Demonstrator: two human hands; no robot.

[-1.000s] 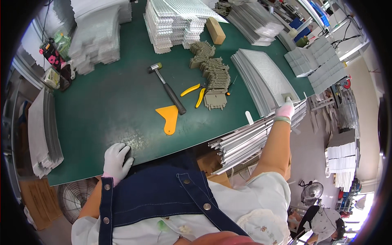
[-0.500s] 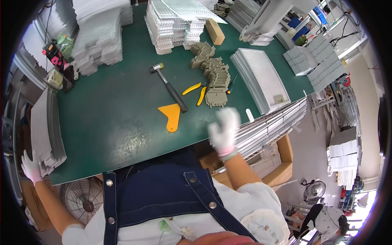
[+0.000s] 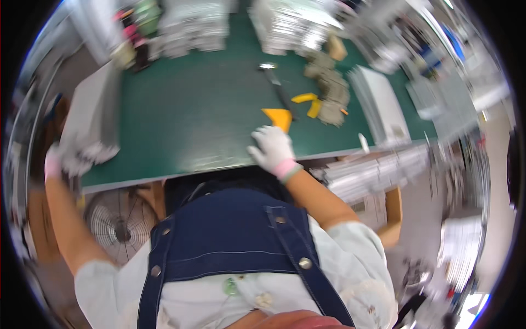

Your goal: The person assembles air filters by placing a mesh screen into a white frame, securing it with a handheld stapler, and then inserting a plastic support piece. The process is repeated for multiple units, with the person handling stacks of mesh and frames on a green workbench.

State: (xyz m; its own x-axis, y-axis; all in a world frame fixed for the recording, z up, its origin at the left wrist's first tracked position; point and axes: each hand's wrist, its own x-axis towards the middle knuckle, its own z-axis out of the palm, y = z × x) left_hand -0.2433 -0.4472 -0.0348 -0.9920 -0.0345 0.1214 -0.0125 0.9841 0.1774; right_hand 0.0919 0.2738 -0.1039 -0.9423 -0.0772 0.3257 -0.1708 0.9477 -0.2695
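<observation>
My left hand (image 3: pixel 53 162), in a white glove with a pink cuff, is at the outer side of a stack of thin white-grey panels (image 3: pixel 93 112) on the table's left end. Its fingers are blurred and partly hidden by the stack. My right hand (image 3: pixel 273 147), gloved alike, is over the table's front edge, fingers apart and slightly bent, holding nothing. Just beyond its fingertips lies an orange plastic scraper (image 3: pixel 279 118). Past that are a hammer (image 3: pixel 278 90) with a dark handle and yellow-handled pliers (image 3: pixel 311 103).
A row of olive-grey slotted parts (image 3: pixel 333 98) runs beside the pliers on the green table (image 3: pixel 181 109). Right of it leans a stack of white mesh panels (image 3: pixel 381 107). More panel stacks (image 3: pixel 192 27) stand along the back. Below the table's left front is a fan (image 3: pixel 121 225).
The view has swung left and blurred. My right hand has moved left from beside the right-hand panels to near the scraper. My left hand has moved farther along the left stack's outer side.
</observation>
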